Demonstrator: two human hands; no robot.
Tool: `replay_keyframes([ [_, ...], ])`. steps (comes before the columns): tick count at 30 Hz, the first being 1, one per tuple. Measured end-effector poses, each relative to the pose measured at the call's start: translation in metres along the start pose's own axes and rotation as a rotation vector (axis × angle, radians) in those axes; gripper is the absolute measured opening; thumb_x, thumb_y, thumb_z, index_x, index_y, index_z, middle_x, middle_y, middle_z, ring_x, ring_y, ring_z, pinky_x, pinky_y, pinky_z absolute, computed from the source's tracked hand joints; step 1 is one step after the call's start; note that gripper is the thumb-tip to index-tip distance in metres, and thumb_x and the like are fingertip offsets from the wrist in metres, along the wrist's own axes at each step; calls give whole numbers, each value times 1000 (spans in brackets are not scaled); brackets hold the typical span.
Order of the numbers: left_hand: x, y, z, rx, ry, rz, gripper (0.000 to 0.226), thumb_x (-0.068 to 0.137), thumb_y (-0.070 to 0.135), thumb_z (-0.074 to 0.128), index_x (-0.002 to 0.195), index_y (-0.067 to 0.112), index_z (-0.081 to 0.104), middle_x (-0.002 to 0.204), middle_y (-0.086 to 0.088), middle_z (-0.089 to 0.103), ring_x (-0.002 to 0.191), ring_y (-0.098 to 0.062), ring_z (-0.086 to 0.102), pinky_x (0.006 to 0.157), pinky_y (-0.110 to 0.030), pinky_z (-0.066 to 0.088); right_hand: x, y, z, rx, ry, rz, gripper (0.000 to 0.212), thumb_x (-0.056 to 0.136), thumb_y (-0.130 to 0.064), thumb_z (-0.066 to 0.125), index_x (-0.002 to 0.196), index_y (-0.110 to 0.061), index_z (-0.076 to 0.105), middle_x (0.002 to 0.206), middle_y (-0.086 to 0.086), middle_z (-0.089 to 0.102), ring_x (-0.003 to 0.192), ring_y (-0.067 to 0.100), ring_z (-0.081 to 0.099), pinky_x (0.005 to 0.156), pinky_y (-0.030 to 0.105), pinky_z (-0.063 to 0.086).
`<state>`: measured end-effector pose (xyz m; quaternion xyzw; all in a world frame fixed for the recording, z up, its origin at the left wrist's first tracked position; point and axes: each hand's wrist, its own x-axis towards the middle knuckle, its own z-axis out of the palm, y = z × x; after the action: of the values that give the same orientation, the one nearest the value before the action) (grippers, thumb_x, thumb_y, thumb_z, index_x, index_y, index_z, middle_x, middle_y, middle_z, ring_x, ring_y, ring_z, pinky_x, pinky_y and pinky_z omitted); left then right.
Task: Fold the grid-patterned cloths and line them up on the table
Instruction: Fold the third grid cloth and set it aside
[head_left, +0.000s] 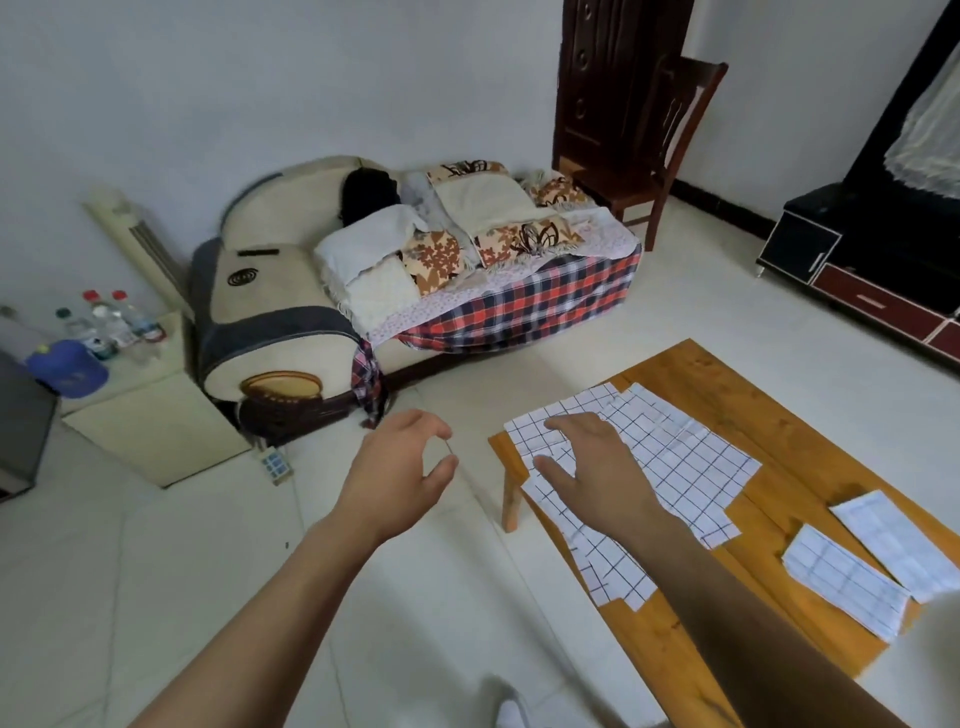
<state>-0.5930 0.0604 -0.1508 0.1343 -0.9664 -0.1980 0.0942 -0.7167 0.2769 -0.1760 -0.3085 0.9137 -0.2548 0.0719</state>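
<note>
Several unfolded white cloths with a dark grid pattern (685, 457) lie overlapping on the left end of a low wooden table (753, 410). My right hand (592, 467) hovers over or rests on that pile with its fingers spread, holding nothing that I can see. My left hand (405, 467) hangs over the floor left of the table, fingers curled and apart, empty. Two folded grid cloths lie side by side near the table's right end, one nearer (841, 582) and one farther (898, 540).
A sofa (291, 291) with cushions and a plaid blanket stands beyond the table. A wooden chair (654, 171) is by the back wall, a dark cabinet (852, 270) at right. Bottles and a low cream stand (130, 395) sit at left. The floor is pale tile.
</note>
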Motion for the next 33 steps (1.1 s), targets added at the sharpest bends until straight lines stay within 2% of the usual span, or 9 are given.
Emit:
replay_keyframes([
  [4,68,-18,-16,20,10,33,27,90,38,64,114,26,61,115,6,59,107,-17,52,90,-35,46,53,-7,-6,-2,-6,13,49,95,-47,55,140,-28,45,145,-6,45,132,14,40,111,34,33],
  [8,126,-22,-7,-26,-57,105,28,89,40,62,113,26,61,117,6,60,113,-17,52,95,-40,46,82,3,-17,-24,29,80,49,95,-49,54,139,-28,46,146,-7,45,133,14,40,111,36,34],
  [14,205,-14,28,-125,-177,274,27,91,33,66,116,24,61,120,8,57,117,-11,49,98,-31,45,97,28,-26,-49,138,311,51,93,-45,58,139,-24,47,146,-2,46,135,18,40,110,42,39],
  [17,241,-16,42,-160,-257,376,27,93,35,64,118,25,60,119,15,54,116,-8,49,100,-33,44,100,33,-23,-91,176,441,51,93,-45,59,139,-24,47,146,-2,46,134,18,40,109,37,39],
  [19,264,-22,51,-211,-303,450,27,92,35,65,116,25,61,118,12,58,114,-10,52,100,-37,45,102,32,-20,-110,202,523,51,93,-45,59,138,-23,48,143,-2,48,132,18,42,107,36,39],
  [22,293,-31,56,-234,-382,539,27,91,35,64,116,25,61,117,12,58,113,-9,51,100,-32,43,105,20,-14,-122,235,633,49,93,-44,60,135,-22,51,138,-1,52,126,18,47,104,36,42],
  [25,322,-29,56,-229,-385,659,28,91,33,65,116,21,62,118,9,60,112,-10,52,97,-28,43,106,7,-13,-126,280,716,48,92,-44,61,134,-23,52,136,-1,54,126,19,48,102,37,44],
  [31,348,-6,74,-247,-451,785,26,90,33,65,114,24,62,119,7,62,111,-12,53,96,-35,49,102,7,-6,-121,360,829,47,92,-43,62,133,-21,53,134,0,55,124,20,50,99,38,47],
  [33,347,-3,85,-266,-487,772,25,90,33,66,113,25,62,119,8,62,111,-12,54,96,-34,49,100,11,3,-78,363,859,47,92,-42,62,133,-20,53,133,1,55,123,21,51,99,38,47],
])
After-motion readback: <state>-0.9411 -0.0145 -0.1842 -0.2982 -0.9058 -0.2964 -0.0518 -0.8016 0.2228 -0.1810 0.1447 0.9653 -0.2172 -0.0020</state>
